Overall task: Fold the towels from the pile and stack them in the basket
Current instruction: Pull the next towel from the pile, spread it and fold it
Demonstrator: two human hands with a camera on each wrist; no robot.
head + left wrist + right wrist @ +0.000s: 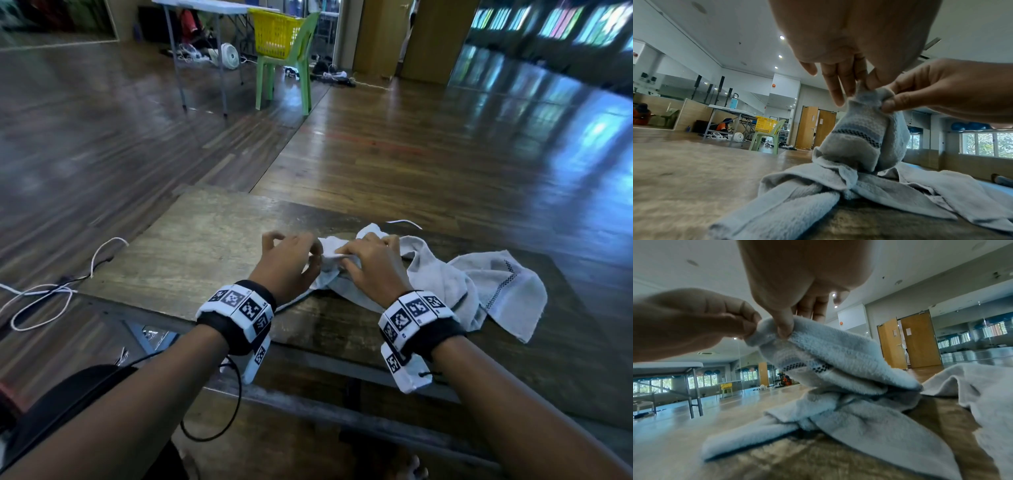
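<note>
A pale blue-grey towel with a dark checked stripe lies crumpled on the wooden table. My left hand and right hand sit close together over it, each pinching the same raised edge. In the left wrist view my left hand pinches the towel at its peak, with my right hand gripping just beside it. The right wrist view shows my right hand and left hand holding the lifted towel edge. The yellow basket stands far off on a green chair.
More grey towel cloth spreads to the right of my hands; I cannot tell whether it is a separate towel. White cables lie on the floor at the left. A folding table and a small fan stand near the basket.
</note>
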